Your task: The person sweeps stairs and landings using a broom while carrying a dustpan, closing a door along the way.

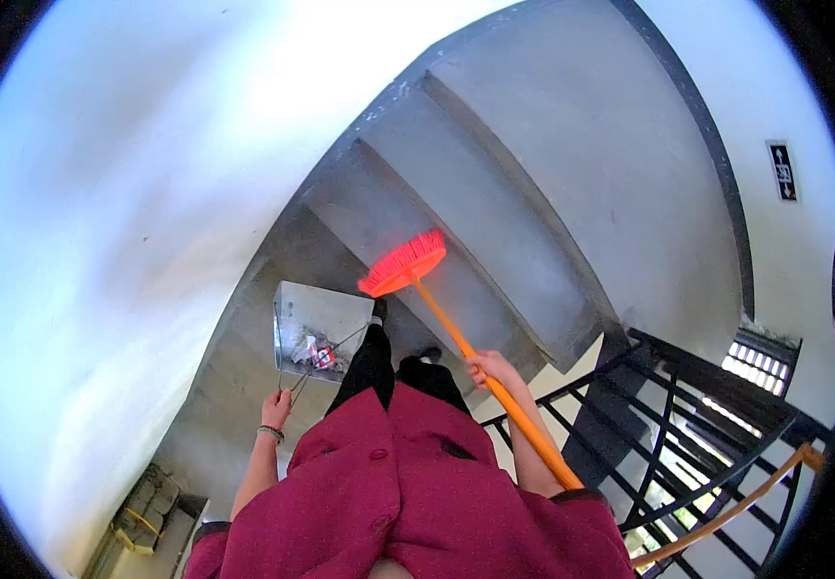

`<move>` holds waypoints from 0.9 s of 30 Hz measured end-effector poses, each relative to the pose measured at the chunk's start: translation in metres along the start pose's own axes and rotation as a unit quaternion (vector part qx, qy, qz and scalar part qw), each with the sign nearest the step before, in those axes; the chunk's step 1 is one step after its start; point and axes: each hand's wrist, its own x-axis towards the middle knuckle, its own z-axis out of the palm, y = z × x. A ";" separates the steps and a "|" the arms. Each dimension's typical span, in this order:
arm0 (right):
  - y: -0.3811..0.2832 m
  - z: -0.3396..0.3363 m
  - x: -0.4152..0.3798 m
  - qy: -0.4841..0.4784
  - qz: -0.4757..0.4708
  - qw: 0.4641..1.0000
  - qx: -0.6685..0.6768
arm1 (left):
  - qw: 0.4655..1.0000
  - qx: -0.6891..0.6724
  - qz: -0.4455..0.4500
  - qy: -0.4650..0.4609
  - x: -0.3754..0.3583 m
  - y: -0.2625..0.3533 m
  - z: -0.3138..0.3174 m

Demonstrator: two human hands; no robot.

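My right hand [494, 370] is wrapped round the orange handle of a broom [448, 329], whose end runs back under my forearm. The red bristle head [406, 263] lies over a stair step, just beyond the upper right corner of the dustpan. With my left hand [277, 408] I grip the thin wire handle of a metal dustpan [333, 307], which sits low beside my foot. Inside the pan are crumpled litter [307, 349], a red and white wrapper [323, 358] and some dark dirt.
Grey concrete stairs [437, 164] curve past a white wall [167, 193] on the left. A black metal railing [649, 425] with a wooden handrail [726, 516] stands on the right. An exit sign [782, 172] hangs on the right wall. Stacked grey objects [147, 507] are at lower left.
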 end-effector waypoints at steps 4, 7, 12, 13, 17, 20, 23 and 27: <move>0.019 0.015 -0.035 -0.037 -0.039 0.996 0.075 | 0.998 -0.062 0.003 -0.012 0.000 0.004 -0.005; -0.004 0.035 -0.040 -0.079 -0.111 0.989 0.063 | 0.996 -0.084 0.016 -0.010 0.013 -0.008 0.006; -0.026 0.068 0.040 -0.124 -0.193 0.973 0.008 | 0.990 0.032 0.130 0.052 0.001 -0.020 -0.002; -0.026 0.071 0.056 -0.107 -0.214 0.971 0.017 | 0.988 0.040 0.136 0.057 0.003 -0.017 -0.004; 0.033 0.044 0.089 -0.087 -0.239 0.967 0.023 | 0.975 0.067 0.190 0.090 -0.019 0.014 -0.003; 0.134 -0.002 0.088 -0.027 -0.241 0.969 0.052 | 0.973 0.054 0.210 0.078 -0.008 0.002 0.018; 0.235 -0.032 0.047 0.040 -0.242 0.960 0.134 | 0.973 0.026 0.229 0.013 -0.003 -0.007 0.031; 0.336 -0.047 0.023 0.110 -0.242 0.934 0.240 | 0.971 0.035 0.234 -0.026 0.004 0.023 0.047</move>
